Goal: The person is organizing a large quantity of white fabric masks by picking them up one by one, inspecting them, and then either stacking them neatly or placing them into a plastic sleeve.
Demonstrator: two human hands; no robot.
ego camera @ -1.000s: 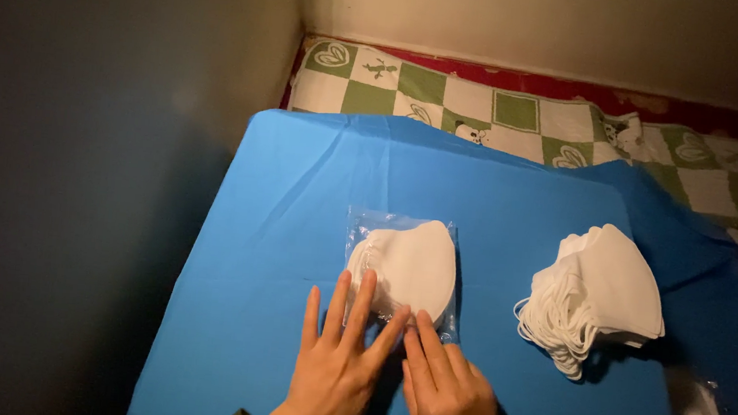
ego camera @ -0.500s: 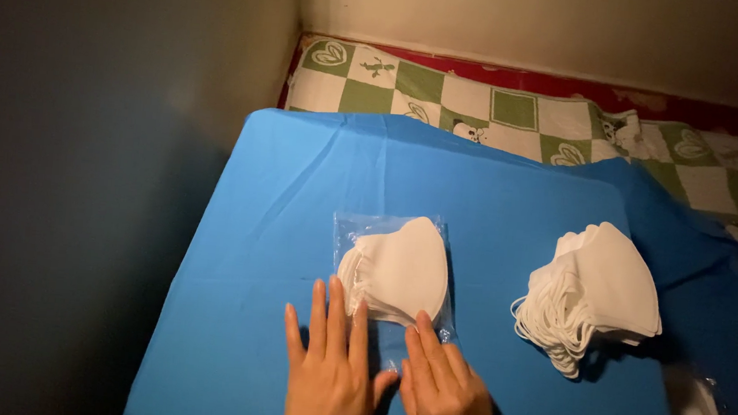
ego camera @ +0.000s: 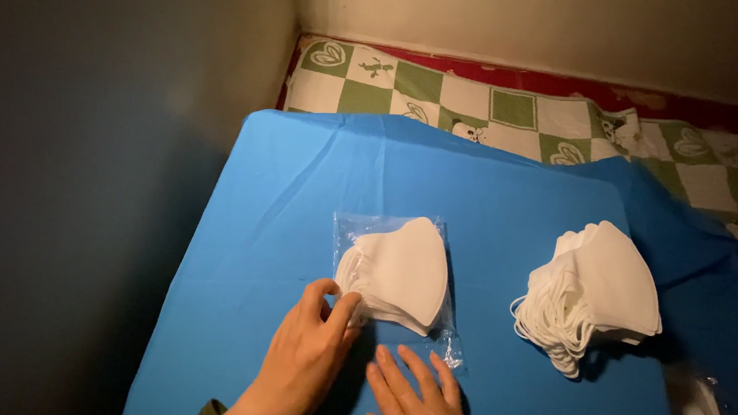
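surface: blue cloth (ego camera: 278, 226) spread over a green-and-white checked mat (ego camera: 520, 109), in a wall corner.
container: clear plastic bag (ego camera: 358, 229) mid-cloth, holding a small stack of white folded masks (ego camera: 403, 273).
left hand (ego camera: 302, 357): fingertips curled, pinching the bag's near-left edge.
right hand (ego camera: 418, 408): flat, fingers spread, just below the bag, gripping nothing.
loose stock: larger unbagged mask pile (ego camera: 593, 294), well apart to the right.

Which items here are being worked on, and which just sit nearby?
In hand: left hand, right hand, clear plastic bag of white folded masks.
Lying about: loose stack of white masks, blue cloth, green-and-white checked mat.
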